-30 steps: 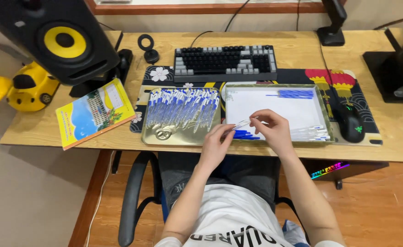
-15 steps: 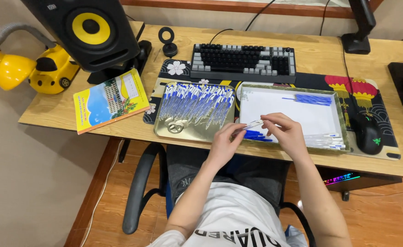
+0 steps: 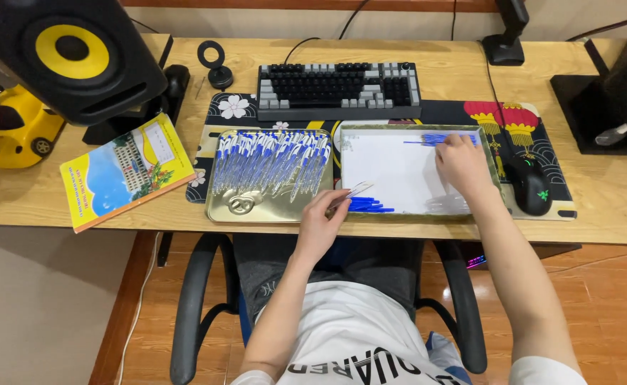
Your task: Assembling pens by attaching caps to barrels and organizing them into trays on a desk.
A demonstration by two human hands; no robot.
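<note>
The right hand (image 3: 462,165) covers the near end of the blue refills (image 3: 434,139) at the far right of the white tray (image 3: 399,175), so its grip on them cannot be made out. The clear piece (image 3: 356,190) at the left hand (image 3: 320,221) is too thin and pale to identify. The speaker (image 3: 64,57) is cut off by the top and left edges. The dark stand (image 3: 613,100) runs off the right edge. The pens (image 3: 271,160) in the gold tray (image 3: 235,210) blur together.

Clear pen barrel (image 3: 356,191) held tilted over white tray (image 3: 399,171); blue refills (image 3: 438,138) at far edge
</note>
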